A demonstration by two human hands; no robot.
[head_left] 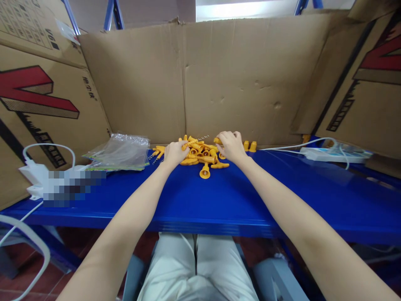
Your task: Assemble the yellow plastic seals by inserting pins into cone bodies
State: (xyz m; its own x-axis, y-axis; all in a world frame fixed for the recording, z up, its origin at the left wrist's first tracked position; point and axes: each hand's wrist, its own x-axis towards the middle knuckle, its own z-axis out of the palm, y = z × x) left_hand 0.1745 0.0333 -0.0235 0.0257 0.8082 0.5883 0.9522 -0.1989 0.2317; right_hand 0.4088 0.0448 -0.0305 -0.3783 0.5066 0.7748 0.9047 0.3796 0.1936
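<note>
Left hand (175, 152) and right hand (231, 144) reach the far side of our yellow pile (206, 159).
Both curl nearly closed, the left apparently on a yellow piece (189, 144), the right on a second piece (217, 141); we should keep metal spirals (203, 137) pointing outward. Left of the pile lie transparent bags (120, 151), contents unclear; behind it stands cardboard (232, 79).

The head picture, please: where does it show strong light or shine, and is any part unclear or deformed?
Head view: the strip at the top is nearly white, the plastic bags glint; head view, left: a pixelated patch hides details; head view, below: forearms look stretched, probably by a wide lens; head view, centre: yellow pieces are small, slightly soft.
</note>
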